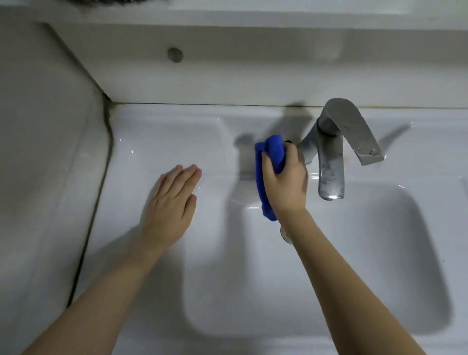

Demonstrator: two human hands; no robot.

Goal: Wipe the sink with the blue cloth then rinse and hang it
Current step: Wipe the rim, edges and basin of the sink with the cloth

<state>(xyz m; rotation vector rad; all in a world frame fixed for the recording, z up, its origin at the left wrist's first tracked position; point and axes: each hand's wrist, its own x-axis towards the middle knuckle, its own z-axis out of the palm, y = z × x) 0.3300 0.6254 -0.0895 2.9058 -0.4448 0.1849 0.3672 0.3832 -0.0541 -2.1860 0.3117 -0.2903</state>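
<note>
Fingers (266,158) of right hand (285,182) grip bunched blue cloth (269,162) at sink (157,142) far rim, just left of dull metal faucet (331,162). Left hand (168,202) flat, fingers spread, on glossy white ledge; basin open below.

The right hand (283,182) covers the middle of the blue cloth (269,152), leaving only its bunched top and hanging tail in sight; the same forearm hides most of a small round fitting (285,234) in the sink (379,253), too little of it showing to identify; the tap (331,162) has its base concealed behind the knuckles; both arms run off the bottom edge; a dark, fuzzy shape (114,2) is clipped by the top edge, unidentifiable; the left hand (169,202) is slightly blurred.
</note>
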